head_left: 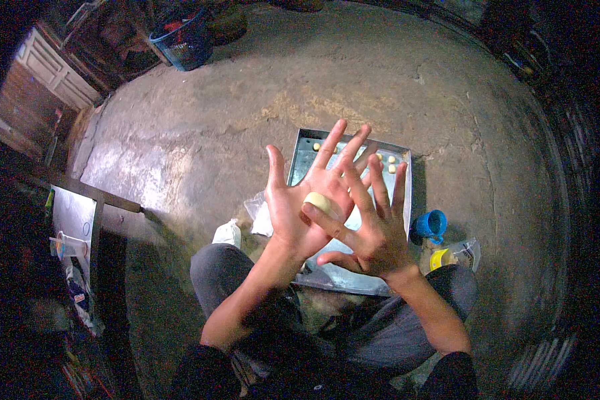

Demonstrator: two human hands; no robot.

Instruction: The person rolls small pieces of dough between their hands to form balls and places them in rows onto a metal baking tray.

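Observation:
My left hand (305,203) is palm up with fingers spread open, and a pale yellow dough piece (317,200) rests on its palm. Over it, my right hand (373,230) is open, palm down, one finger touching that piece and the others stretched out. Both hands are above a shallow metal tray (408,207), partly hiding it. Several small pale pieces (392,169) lie in the tray's far part; the hands cover some of that area.
A blue cup (432,225) and yellow-marked bag (455,257) lie right of the tray, white bags (260,213) left. A low metal-topped stand (73,210) is at far left, a blue basket (183,47) at the back. My crossed legs (217,267) border the near side.

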